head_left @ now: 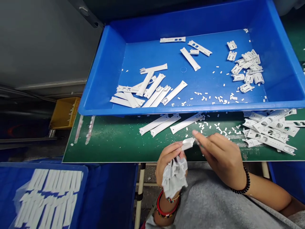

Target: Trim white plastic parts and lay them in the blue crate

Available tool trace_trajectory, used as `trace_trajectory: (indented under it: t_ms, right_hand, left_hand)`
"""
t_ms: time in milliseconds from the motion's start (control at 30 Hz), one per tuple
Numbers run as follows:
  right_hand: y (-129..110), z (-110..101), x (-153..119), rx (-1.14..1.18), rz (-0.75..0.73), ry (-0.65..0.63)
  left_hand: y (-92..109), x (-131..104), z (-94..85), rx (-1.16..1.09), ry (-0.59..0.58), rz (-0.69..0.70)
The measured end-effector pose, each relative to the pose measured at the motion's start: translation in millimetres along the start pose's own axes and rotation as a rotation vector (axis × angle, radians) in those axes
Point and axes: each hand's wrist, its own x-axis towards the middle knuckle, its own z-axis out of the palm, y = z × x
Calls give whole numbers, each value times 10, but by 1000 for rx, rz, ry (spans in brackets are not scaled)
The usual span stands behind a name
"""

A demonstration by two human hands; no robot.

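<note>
My left hand (169, 159) is closed around several white molded plastic pieces (175, 178) that hang below its fingers. Between its thumb and fingers it also grips one white plastic piece (187, 144), whose free end points right. My right hand (220, 156) is close against that end, thumb and fingers drawn together; anything between its fingertips is too small and blurred to make out. Three long white plastic strips (159, 124) lie on the green table (107, 140) just beyond my hands. Tiny white scraps (222, 130) are scattered beside them.
A large blue bin (166, 110) stands on the table, holding long white strips (154, 86) and shorter pieces (249, 65). Long white parts (271, 133) are piled at right. A blue crate (85, 178) with rows of strips sits lower left; a yellow bin (63, 111) is beyond.
</note>
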Motion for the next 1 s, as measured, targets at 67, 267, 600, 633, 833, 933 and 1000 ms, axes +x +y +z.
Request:
trace_trajectory:
  t_ms: [67,267,600,633,833,933,1000]
  right_hand:
    - [75,-1,29,-50,43,15]
    - [106,-34,103,44,73,32]
    - [53,-60,65,292,113,-70]
    - [35,-70,79,369,114,-95]
    - [-40,-48,165,725,134,-113]
    - [-24,-14,172,745,187,-80]
    - [-11,0,171,734,220,-58]
  left_hand:
    - [-11,-11,-41,35,36,-8]
    - [-214,173,-42,175,15,14]
    - [-140,346,-50,71,-111,-62]
    - [-116,344,-50,40,-162,-66]
    - [-127,310,-23,-93,-288,-90]
    - [-181,278,2,-159,-297,-87]
    - [-204,264,10,-208,-309,-79]
